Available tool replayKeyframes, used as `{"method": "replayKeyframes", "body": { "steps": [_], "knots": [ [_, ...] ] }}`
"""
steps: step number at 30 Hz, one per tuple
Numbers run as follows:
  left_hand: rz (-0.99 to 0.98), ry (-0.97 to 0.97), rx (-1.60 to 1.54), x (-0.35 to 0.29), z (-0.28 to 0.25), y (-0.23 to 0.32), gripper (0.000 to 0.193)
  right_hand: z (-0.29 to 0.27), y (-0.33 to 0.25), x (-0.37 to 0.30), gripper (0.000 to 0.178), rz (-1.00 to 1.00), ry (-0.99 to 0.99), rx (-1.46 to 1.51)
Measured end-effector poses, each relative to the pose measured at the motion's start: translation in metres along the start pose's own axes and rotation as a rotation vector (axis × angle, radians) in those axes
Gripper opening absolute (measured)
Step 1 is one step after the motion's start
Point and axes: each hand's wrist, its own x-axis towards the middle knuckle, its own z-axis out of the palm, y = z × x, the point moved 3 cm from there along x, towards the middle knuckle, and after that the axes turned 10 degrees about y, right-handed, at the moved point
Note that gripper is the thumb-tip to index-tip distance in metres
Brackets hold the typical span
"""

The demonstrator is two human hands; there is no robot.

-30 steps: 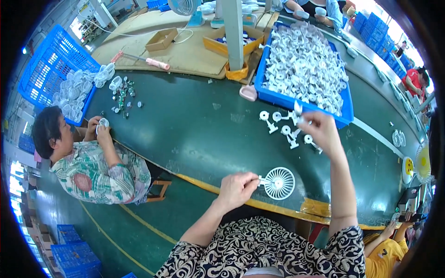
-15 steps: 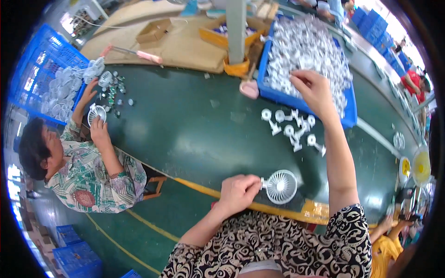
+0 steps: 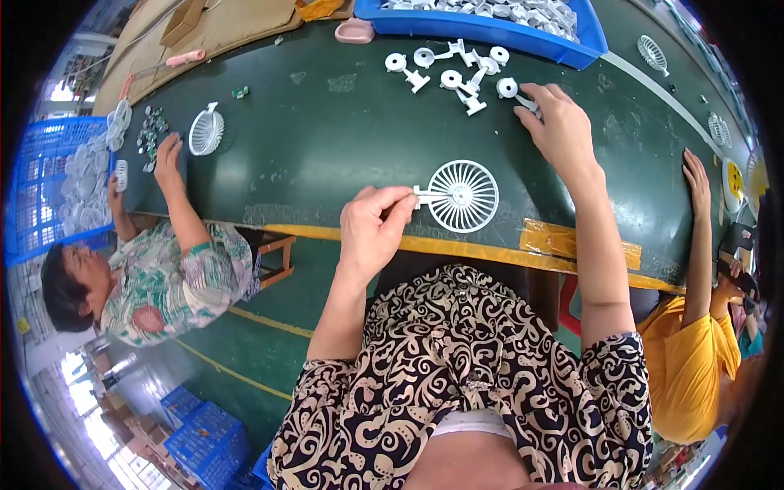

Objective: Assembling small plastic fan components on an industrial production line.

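1. At a dark green worktable (image 3: 327,147), a worker's left hand (image 3: 374,230) pinches the short stem of a round white grille (image 3: 462,196) between thumb and curled fingers. The grille's slatted disc is over the table near its taped front edge.

2. The worker's right hand (image 3: 562,131) is at the end of a white stemmed part (image 3: 507,88), thumb and fingers parted on either side of its stem; whether they grip it cannot be told.

3. Just beside that part, a loose cluster of similar white pieces (image 3: 452,79) lies on the tabletop, outside any container.

4. Beyond the cluster, a shallow blue tray (image 3: 506,39), cut off by the upper edge of the view, bears a heap of small white parts (image 3: 523,12). A pink oval piece (image 3: 354,32) lies near its left end.

5. At far left, a blue mesh basket (image 3: 49,145) holds piled pale grilles (image 3: 86,188), near a co-worker in a patterned shirt (image 3: 175,282).

6. At upper left, an open cardboard box (image 3: 184,23) is partly in view, its contents hidden. Blue crates (image 3: 208,441) stand on the floor below, their contents too unclear to tell.
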Motion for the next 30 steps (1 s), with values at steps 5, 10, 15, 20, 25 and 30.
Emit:
{"method": "replayKeyframes", "body": {
  "steps": [5, 10, 15, 20, 25, 30],
  "knots": [
    [0.101, 0.017, 0.03, -0.005, 0.001, -0.003, 0.011, -0.009, -0.016, -0.014, 0.043, 0.192, -0.172, 0.024],
    [0.11, 0.011, 0.051, -0.001, -0.002, -0.002, 0.011, -0.029, -0.009, -0.023, 0.035, 0.215, -0.028, 0.059],
    [0.064, 0.008, 0.049, 0.003, 0.001, -0.006, 0.011, -0.029, -0.007, -0.03, 0.03, -0.096, -0.147, 0.209],
    [0.115, 0.02, 0.039, 0.003, 0.002, -0.009, 0.015, -0.028, -0.009, -0.046, 0.024, -0.058, -0.142, 0.207],
    [0.03, -0.001, -0.025, 0.003, 0.007, -0.012, 0.016, -0.024, -0.009, -0.067, 0.024, 0.158, -0.137, 0.223],
    [0.022, -0.021, 0.014, 0.003, 0.006, -0.007, 0.015, -0.033, -0.027, -0.073, 0.028, 0.245, -0.043, 0.158]
  ]
}}
